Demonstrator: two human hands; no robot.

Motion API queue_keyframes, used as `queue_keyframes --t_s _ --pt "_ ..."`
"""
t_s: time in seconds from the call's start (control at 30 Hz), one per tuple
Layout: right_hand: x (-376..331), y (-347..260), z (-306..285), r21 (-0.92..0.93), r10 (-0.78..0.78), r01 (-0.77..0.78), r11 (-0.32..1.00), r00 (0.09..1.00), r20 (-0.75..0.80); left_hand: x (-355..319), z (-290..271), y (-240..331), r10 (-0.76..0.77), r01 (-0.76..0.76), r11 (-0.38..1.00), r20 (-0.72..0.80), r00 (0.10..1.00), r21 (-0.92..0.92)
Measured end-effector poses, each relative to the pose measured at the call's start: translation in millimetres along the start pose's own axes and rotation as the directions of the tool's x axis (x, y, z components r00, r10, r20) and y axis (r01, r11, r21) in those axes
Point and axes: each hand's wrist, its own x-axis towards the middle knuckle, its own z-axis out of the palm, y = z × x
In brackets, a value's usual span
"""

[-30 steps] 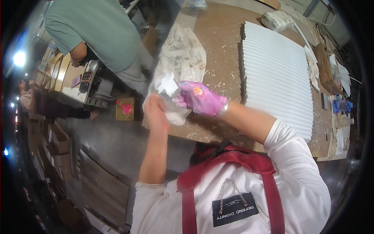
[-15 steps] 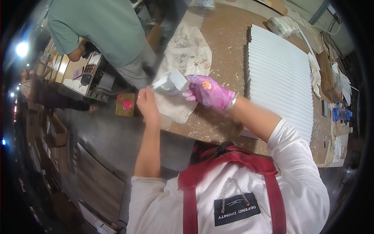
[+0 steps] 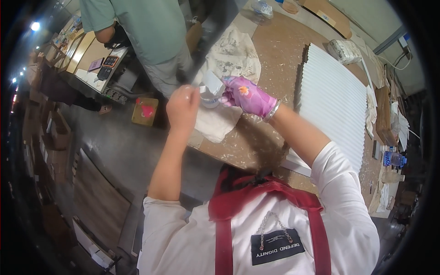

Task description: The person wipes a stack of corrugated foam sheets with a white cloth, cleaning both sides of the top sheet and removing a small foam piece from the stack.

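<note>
My left hand [image 3: 182,107] is bare and closed on the edge of a white crumpled piece [image 3: 210,88], cloth or paper, held above the workbench edge. My right hand [image 3: 247,95], in a purple patterned glove with a bracelet at the wrist, grips the same white piece from the other side. Below both hands a paint-stained white cloth [image 3: 214,123] hangs over the bench's near edge. I cannot tell whether the held piece is part of that cloth.
A large white corrugated panel [image 3: 332,105] lies on the brown workbench [image 3: 247,142] to my right. Another person in a green shirt [image 3: 146,27] stands close at the bench's left end. A small box with pink marks [image 3: 144,111] sits on the floor. Clutter lines the far right edge.
Both hands stay on the white piece. They have drawn it slightly up and turned it; the view has shifted so the bench sits higher and more to the right.
</note>
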Motion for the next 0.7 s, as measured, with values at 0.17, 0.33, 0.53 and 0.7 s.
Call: queue_keyframes --t_s 0.17,0.33,0.53,0.7 --pt "-24.8 -14.9 2.8 -0.348 -0.097 0.091 0.933 0.995 -0.001 4.6 2.0 -4.4 0.095 -0.094 0.995 -0.018 0.995 0.013" --pt "-21.0 -14.8 0.8 -0.633 -0.231 0.159 0.757 0.972 -0.032 9.8 -10.3 -1.9 -0.308 0.309 0.951 0.231 0.923 0.037" --pt "-6.8 -1.7 25.0 -0.869 -0.521 0.288 0.403 0.853 0.041 10.7 -5.2 1.1 -0.180 0.193 0.975 0.121 0.976 -0.106" --pt "18.3 -3.7 25.8 -0.915 -0.562 0.303 0.266 0.820 0.108 6.4 -4.9 -0.3 -0.023 0.029 0.999 0.142 0.990 -0.038"
